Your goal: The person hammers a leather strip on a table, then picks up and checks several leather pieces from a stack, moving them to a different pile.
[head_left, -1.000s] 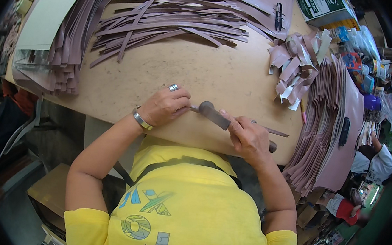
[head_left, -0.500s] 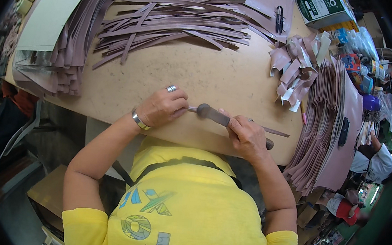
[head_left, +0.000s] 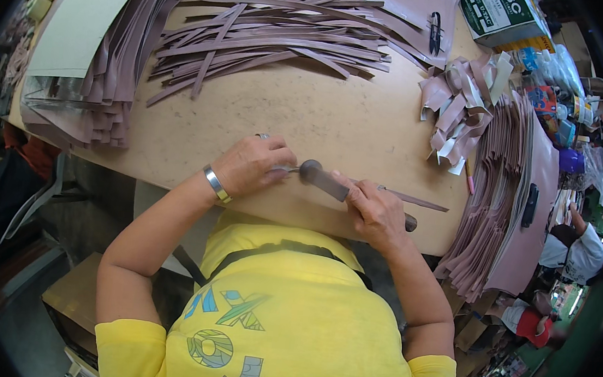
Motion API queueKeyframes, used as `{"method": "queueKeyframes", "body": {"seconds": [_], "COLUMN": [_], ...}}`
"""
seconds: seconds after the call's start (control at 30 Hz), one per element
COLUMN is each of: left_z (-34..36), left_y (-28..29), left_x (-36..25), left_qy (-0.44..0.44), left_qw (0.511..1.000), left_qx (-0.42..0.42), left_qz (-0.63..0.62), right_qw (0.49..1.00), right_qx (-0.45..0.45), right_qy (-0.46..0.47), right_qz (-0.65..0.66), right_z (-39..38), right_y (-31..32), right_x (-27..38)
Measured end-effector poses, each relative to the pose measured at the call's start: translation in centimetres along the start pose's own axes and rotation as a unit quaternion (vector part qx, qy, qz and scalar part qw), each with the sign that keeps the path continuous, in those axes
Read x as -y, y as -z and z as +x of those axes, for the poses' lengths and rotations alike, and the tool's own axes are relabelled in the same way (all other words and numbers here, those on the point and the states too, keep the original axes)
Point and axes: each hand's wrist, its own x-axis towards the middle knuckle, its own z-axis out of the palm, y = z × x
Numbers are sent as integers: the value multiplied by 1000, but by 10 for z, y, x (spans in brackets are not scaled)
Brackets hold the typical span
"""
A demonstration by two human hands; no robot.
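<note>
My left hand [head_left: 252, 165], with a ring and a metal bracelet, presses fingertips down on the near end of a thin brown strip [head_left: 417, 200] at the front edge of the tan worktable [head_left: 321, 119]. My right hand [head_left: 374, 208] grips the dark handle of a round-headed tool [head_left: 317, 175]. The tool's head lies on the strip just right of my left fingertips. The strip runs out to the right past my right hand.
A spread of long brown strips [head_left: 271, 37] lies across the far table. Stacked brown pieces [head_left: 111, 81] sit at left and a fanned stack [head_left: 499, 197] at right. Folded offcuts [head_left: 460, 109], black scissors [head_left: 436, 30] and a green box [head_left: 503, 16] are far right. Another person [head_left: 580, 246] sits beyond.
Both hands have stayed over the strip at the table's front edge; the tool head has shifted only slightly beside my left fingertips.
</note>
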Motion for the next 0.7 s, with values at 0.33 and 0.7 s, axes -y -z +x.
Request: {"method": "queueKeyframes", "body": {"seconds": [0.33, 0.7], "left_z": [-2, -5], "left_y": [-6, -10], "left_x": [-1, 2], "left_qy": [-11, -20], "left_qw": [997, 994], "left_qx": [-66, -99], "left_qz": [28, 41], "right_qw": [1000, 1000], "right_qx": [2, -2], "right_qy": [-11, -16], "right_qz": [5, 18], "right_z": [0, 0], "right_y": [1, 0], "right_x": [1, -1]}}
